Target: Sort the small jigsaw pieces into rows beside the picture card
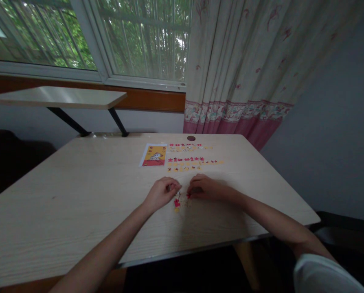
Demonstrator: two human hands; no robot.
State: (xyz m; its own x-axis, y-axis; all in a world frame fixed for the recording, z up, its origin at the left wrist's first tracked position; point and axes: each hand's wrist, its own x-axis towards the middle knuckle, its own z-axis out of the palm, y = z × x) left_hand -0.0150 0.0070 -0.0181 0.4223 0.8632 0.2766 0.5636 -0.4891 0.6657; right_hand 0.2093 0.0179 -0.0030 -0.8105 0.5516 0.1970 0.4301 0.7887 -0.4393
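My left hand [164, 192] is closed at the left of a small loose pile, its thumb and fingers brought together; what they hold, if anything, I cannot make out. On the pile's other side my right hand [208, 188] curls down, with its fingertips pinched at a dark red puzzle piece [188, 195]. Between and below the hands lie a red puzzle piece [177, 202], a yellow puzzle piece [176, 210] and several pale ones. Farther up, sorted rows of red puzzle pieces [186, 159] and yellow puzzle pieces [185, 164] lie beside a picture sheet [154, 155] showing a white animal.
The wooden table [93, 195] has a round cable hole [191, 138] near its back edge. A raised shelf [56, 97] on black legs stands at the back left. Behind are a window [142, 40] and a long patterned curtain [231, 73].
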